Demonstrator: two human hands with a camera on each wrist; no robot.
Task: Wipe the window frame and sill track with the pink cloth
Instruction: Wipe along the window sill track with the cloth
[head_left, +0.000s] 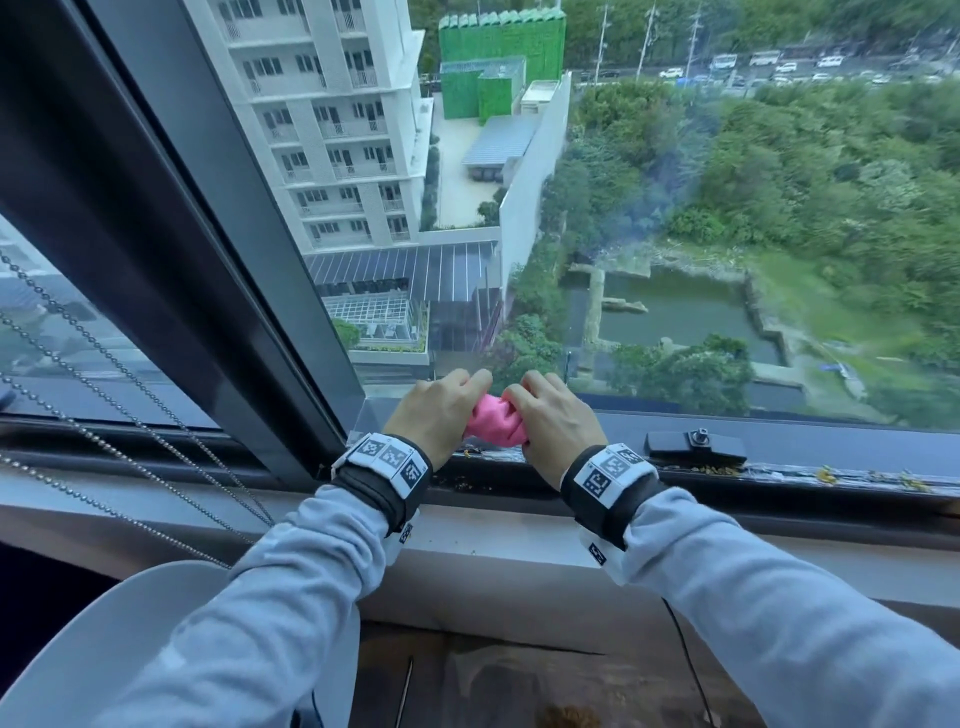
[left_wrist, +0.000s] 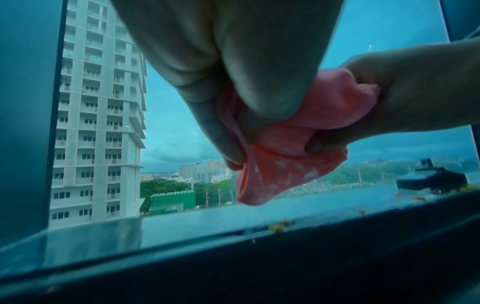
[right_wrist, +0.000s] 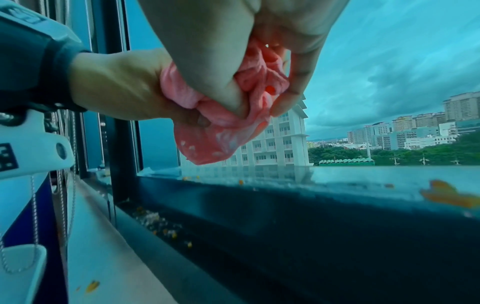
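1. From my head view, both hands sit side by side above the sill track (head_left: 675, 470), close to the dark vertical window frame (head_left: 218, 249)
2. Left hand (head_left: 441, 410): fingers curled tight, gripping one end of the pink cloth (head_left: 493, 423); the left wrist view shows its fingers (left_wrist: 215, 127) folded round the fabric
3. Right hand (head_left: 558, 421): also curled round the cloth; in the right wrist view thumb and fingers (right_wrist: 298, 86) pinch a bunched wad of it
4. The cloth is scrunched into a ball between the two hands, held above the track rather than lying on it; a loose flap hangs down, flecked with pale specks, in both wrist views
5. I note yellow-orange debris (head_left: 826, 474) scattered along the track to the right of the hands, more crumbs in the channel in the right wrist view
6. A black latch (head_left: 696, 444) sits on the frame rail just right of the right hand, apart from it
7. Beaded blind cords (head_left: 130, 415) hang at left, well clear of the hands
8. Beyond the glass: a white tower block (head_left: 332, 130) and trees
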